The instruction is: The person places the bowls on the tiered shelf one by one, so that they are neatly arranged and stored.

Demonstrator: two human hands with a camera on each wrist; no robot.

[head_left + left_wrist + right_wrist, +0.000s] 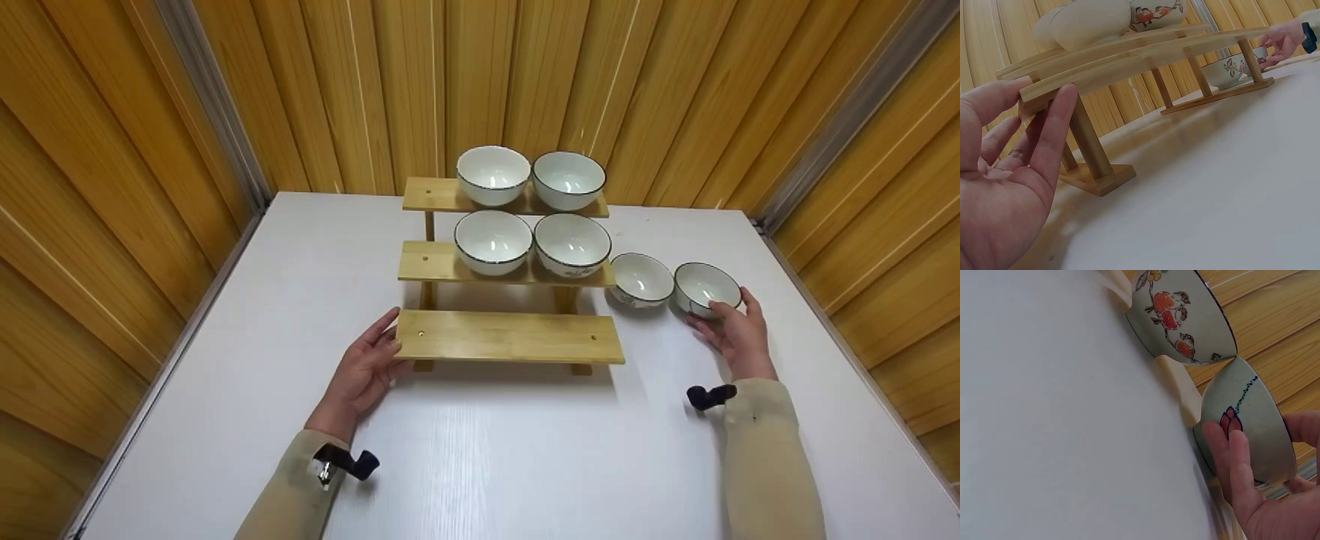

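A three-tier wooden display stand [510,336] stands on the table. My left hand [369,373] grips the left end of its lowest board; in the left wrist view the thumb lies at the board's end and a finger [1055,132] is beneath it. My right hand [739,337] holds a white bowl [694,298] from its right side, with fingers [1240,464] against the wall beside a red bud pattern. Another bowl [642,279], painted with red birds [1169,318], touches or nearly touches it on the left, beside the stand.
Two bowls sit on the top board, a left one [493,176] and a right one [568,181]. Two more, left [493,241] and right [572,245], sit on the middle board. Wood-patterned walls [480,75] enclose the white table [525,450].
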